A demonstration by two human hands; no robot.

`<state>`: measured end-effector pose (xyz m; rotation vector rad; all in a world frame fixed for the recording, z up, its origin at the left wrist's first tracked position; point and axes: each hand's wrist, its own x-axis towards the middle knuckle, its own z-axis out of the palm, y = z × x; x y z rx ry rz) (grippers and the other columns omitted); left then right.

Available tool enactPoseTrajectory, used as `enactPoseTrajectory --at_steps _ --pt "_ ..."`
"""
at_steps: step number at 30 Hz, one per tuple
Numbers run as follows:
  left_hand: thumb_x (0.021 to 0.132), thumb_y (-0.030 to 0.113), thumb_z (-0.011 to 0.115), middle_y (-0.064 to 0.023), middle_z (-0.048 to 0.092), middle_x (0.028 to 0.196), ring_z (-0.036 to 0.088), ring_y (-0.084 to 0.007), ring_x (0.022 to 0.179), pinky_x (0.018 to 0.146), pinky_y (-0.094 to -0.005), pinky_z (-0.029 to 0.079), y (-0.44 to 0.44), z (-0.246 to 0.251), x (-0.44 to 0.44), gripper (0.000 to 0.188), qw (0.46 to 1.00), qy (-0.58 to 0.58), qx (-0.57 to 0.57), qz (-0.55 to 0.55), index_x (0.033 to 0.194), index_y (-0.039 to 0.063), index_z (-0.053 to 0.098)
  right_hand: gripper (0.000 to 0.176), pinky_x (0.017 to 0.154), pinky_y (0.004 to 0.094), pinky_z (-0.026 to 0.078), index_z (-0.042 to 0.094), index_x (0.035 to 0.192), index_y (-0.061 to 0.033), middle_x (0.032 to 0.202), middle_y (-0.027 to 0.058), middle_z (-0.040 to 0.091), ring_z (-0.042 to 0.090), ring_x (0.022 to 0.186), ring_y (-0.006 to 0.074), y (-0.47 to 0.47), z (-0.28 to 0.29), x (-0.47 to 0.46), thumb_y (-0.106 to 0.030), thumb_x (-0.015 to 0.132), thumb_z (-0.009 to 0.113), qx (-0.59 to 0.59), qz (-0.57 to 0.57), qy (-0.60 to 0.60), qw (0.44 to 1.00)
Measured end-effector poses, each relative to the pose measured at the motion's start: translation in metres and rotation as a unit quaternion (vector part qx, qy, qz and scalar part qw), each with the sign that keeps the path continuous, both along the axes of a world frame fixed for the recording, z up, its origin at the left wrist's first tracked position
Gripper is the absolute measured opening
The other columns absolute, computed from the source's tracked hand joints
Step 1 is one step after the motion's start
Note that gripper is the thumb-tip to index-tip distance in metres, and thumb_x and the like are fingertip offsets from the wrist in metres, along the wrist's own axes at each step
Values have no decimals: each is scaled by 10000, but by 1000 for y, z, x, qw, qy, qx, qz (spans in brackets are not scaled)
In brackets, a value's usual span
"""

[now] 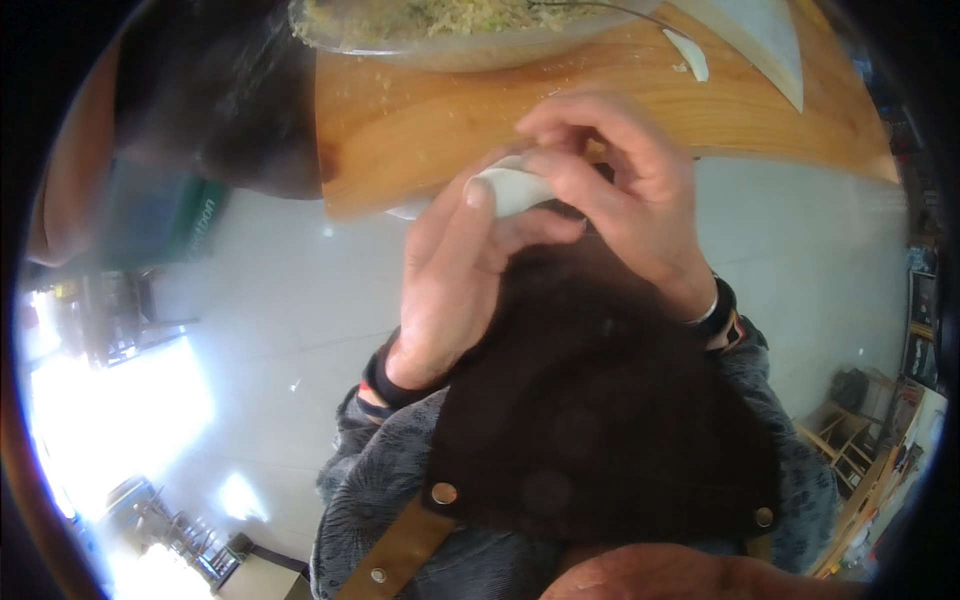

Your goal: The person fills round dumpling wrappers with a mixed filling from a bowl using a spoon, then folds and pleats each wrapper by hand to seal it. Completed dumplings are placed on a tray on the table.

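Before my dark apron, my left hand (457,262) holds a white dough wrapper (514,189), its thumb resting on the near side. Fingers of my right hand (622,180) touch the wrapper's upper right edge, pinching it. What lies inside the fold is hidden. Beyond both hands, a clear bowl of chopped greenish-yellow filling (450,26) stands on the wooden table (450,105). A thin dark utensil handle (637,13) reaches over the bowl's right rim, near a small white piece (688,54).
A pale triangular sheet (750,45) lies at the table's upper right. Another person's bare arm (75,165) and dark clothing are at the upper left, above a green box (202,217). Wooden chairs (847,442) stand at the lower right.
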<state>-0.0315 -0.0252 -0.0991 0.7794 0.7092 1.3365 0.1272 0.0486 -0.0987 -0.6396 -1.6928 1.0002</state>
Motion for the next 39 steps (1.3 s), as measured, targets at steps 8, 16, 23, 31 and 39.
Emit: enactPoseTrajectory --at_steps 8,16,23,31,39 --pt "1100 329 421 -147 651 1022 553 -143 723 674 -284 500 5 -12 -8 568 992 -89 91 -19 1454 -115 431 258 754 248 514 636 1148 26 977 24 681 629 829 77 -16 8 21 -24 913 730 -146 76 59 985" --pt "1103 321 440 -144 614 1177 571 -155 770 708 -291 512 5 -10 -5 535 996 -37 87 2 1434 -99 461 118 726 246 517 647 1068 20 946 54 683 645 841 107 -15 7 18 9 952 666 -108 109 49 987" --pt "1102 283 460 -132 603 1216 596 -182 896 802 -318 518 7 -18 -1 475 989 88 84 89 1382 -97 514 191 774 255 480 644 1128 50 1033 110 635 593 897 140 -7 -5 15 38 937 640 -42 54 6 998" --pt "1101 184 449 -147 625 1182 623 -167 867 802 -300 522 17 -23 11 384 964 200 131 121 1339 -99 552 190 730 256 566 693 1084 27 969 83 662 671 796 134 9 -12 17 34 896 724 1 33 68 997" --pt "1103 163 427 -156 644 1162 630 -168 859 798 -297 524 22 -21 28 361 941 261 178 122 1308 -97 570 172 685 256 545 699 1065 18 938 80 639 640 753 129 12 -13 34 35 895 718 33 21 52 998"
